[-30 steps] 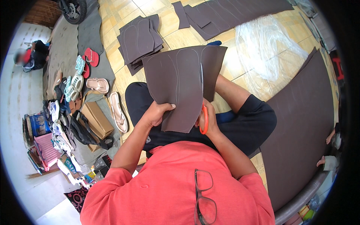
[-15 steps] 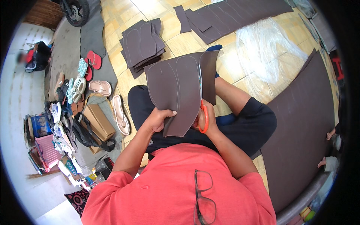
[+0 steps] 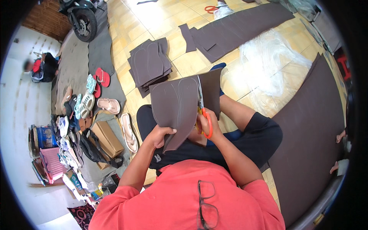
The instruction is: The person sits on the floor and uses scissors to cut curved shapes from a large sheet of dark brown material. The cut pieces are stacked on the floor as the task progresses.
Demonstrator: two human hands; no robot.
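My left hand (image 3: 160,136) pinches the lower left edge of a dark brown sheet (image 3: 172,105), thumb on top. Pale curved outlines, shaped like shoe soles, are drawn on it. My right hand (image 3: 211,122) grips scissors (image 3: 209,128) with orange handles, some yellow showing inside. Their blades point away from me along the outer line on the right part of the sheet. To the right of the blades hangs a flap (image 3: 211,90) of the same brown material. The sheet is held above my crossed legs; the fingers beneath it are partly hidden.
A stack of brown cut pieces (image 3: 147,63) lies ahead on the tiles. Beyond are a marked strip (image 3: 241,27), clear plastic (image 3: 268,65) and other orange-handled scissors (image 3: 211,9). A large brown sheet (image 3: 310,149) spreads at right. Sandals (image 3: 129,132) and a cardboard box (image 3: 108,140) sit left.
The view has tilted, so the floor things appear lower. The scissor handles look wider apart, with yellow now showing. The sheet's lower left edge curls more in my left hand.
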